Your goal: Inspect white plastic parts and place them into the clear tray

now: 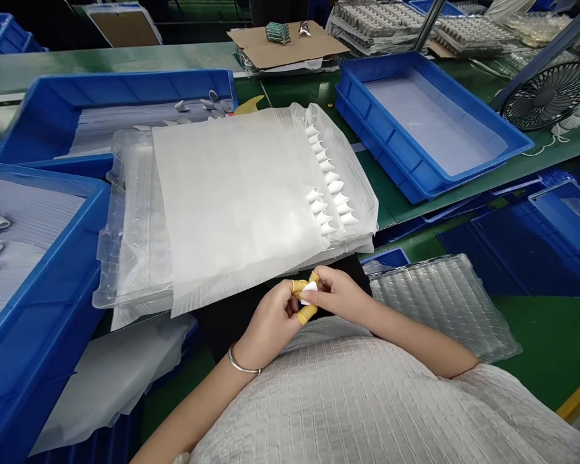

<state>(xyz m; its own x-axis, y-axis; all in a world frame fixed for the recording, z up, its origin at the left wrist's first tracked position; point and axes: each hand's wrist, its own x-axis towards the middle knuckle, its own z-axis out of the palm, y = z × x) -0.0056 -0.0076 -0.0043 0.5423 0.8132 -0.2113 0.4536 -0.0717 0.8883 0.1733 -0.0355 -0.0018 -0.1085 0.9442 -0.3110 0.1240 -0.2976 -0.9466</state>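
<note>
Both hands meet low centre, just above the person's lap. Left hand (270, 322) and right hand (338, 295) pinch one small white plastic part (310, 293) between them; both grips are clamped on it, with yellow finger cots (307, 314) on the fingertips. Silver bangle (241, 364) on the left wrist.

At 12 o'clock from the hands, touching close: a stack of clear blister trays (125, 258) covered by a white foam sheet (236, 200); a row of white parts (328, 193) shows at the sheet's right edge. At 3 o'clock, a clear empty-pocket tray (444, 303) on the green desk (551, 341). At 9 o'clock, a blue bin (43, 309) with a few white parts at its left. At 1 o'clock, well apart, a blue bin with liner (430, 122); black fan (548, 93) beyond it. At 11 o'clock, another blue bin (101, 96). Cardboard (285, 45) at the far centre.
</note>
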